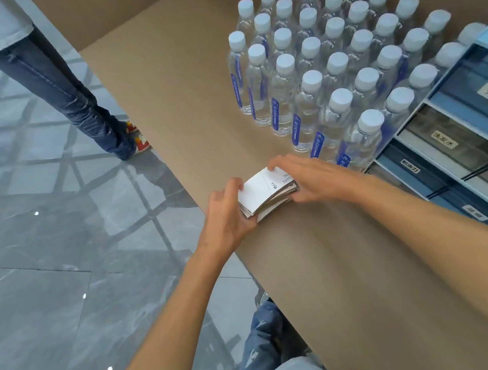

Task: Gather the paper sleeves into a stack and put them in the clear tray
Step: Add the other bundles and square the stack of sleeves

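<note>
A stack of white and brown paper sleeves lies flat near the left edge of the brown table. My left hand grips the stack's near left end, thumb on top. My right hand clasps its far right end, fingers curled over the top edge. Both hands press the stack together between them. No clear tray shows in this view.
Many water bottles with white caps stand in a tight group just beyond the stack. A blue drawer unit with labelled drawers sits at the right. Another person's legs stand on the grey tiled floor, left of the table.
</note>
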